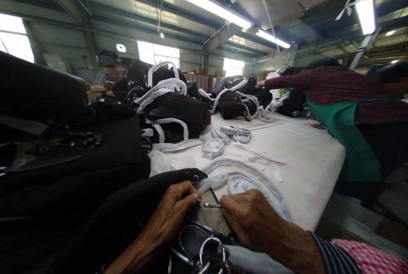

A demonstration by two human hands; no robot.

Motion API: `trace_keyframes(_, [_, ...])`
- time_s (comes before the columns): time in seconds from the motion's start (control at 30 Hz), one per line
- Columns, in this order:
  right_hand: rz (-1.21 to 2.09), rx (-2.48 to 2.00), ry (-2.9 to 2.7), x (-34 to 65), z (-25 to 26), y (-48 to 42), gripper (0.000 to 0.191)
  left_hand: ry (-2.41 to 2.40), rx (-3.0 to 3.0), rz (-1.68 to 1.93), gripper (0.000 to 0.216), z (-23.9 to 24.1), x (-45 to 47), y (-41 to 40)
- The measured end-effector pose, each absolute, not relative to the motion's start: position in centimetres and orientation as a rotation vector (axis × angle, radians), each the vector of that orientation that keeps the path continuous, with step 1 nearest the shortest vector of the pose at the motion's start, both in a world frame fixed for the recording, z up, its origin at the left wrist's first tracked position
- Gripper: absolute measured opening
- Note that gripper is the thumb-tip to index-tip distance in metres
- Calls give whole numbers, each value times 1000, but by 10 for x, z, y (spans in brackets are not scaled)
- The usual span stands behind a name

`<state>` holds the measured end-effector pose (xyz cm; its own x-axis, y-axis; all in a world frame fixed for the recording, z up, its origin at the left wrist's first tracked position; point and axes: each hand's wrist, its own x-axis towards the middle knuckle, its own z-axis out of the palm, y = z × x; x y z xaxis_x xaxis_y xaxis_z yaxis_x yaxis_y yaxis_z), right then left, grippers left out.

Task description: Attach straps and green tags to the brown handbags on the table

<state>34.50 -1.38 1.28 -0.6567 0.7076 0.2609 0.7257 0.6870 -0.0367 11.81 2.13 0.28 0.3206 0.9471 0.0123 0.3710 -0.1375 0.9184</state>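
My left hand (pixel 170 214) is closed, pinching the edge of a dark brown bag (pixel 127 210) next to a small metal clasp (pixel 208 205). My right hand (pixel 250 218) is closed too, its fingertips pinching the other end of that clasp. A white wrapped strap (pixel 229 180) runs from the bag's metal ring (pixel 193 177) across the table past both hands. Below my hands lie metal rings (pixel 210 246) and a zipper of the bag.
A pile of dark bags (pixel 63 138) fills the left. More brown bags with white wrapped handles (pixel 172 112) sit further back on the white table (pixel 306 163), with coiled white strips (pixel 223 135). A person in a green apron (pixel 347 129) leans over the table at right; another person sits at far left.
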Motion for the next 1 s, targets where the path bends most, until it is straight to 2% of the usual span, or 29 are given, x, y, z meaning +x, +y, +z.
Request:
trace_keyframes(0.4, [-6,-1447,-2793,337,29,-16,15,1182,1615,811,32,1,122,20])
trace_keyframes(1.0, [-152,-1468,-2842,330,39,-13,22,1210,1682,828,33,4,123,19])
